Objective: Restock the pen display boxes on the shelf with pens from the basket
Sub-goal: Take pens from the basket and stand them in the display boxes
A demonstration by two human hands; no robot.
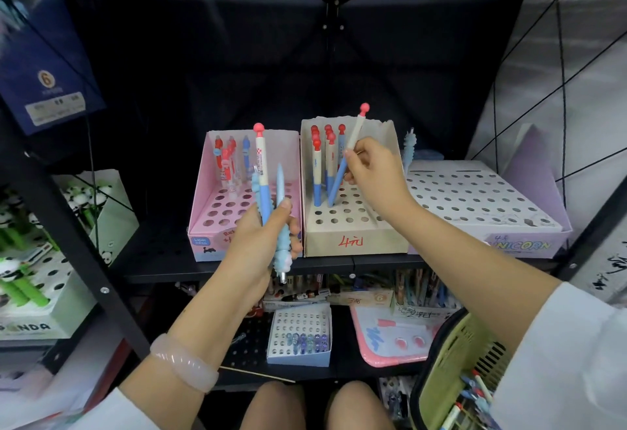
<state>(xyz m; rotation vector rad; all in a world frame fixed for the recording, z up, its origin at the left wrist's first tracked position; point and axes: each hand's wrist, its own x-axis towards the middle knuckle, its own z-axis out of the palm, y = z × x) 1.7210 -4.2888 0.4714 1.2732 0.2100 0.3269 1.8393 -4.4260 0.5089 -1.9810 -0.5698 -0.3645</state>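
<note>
Right hand [371,171]: its grip pinches a red-capped pen [349,154] around mid-barrel, between thumb and fingertips.
Pen's long axis: tilted, red ball cap up and away from the grip toward the back right, blue tip down and toward the left.
Pen tip: below and left of the grip, at or just inside a hole of the tan display box [356,229]; whether it has seated I cannot tell.
Pens already standing: a cluster of matching red-capped pens [322,151], just left of the grip, in the back rows of the same box.
Free holes: several rows lie below the grip, toward the front of the box.
Left hand [263,243]: its grip clenches a small bundle of pens [268,192], one red-capped and upright, the others pale blue with lumpy barrels pointing down out of the fist.
Nearer hand: the right one sits directly over the tan box; the left is off to the side, in front of the pink display box [203,222].
Likely next need: bring the tilted pen upright so its axis lines up with the hole beneath the grip.
Basket [441,355]: low and right of both grips, by the right sleeve, more pens inside.
Lilac box [529,243]: right of the right grip, holes almost all unfilled.
</note>
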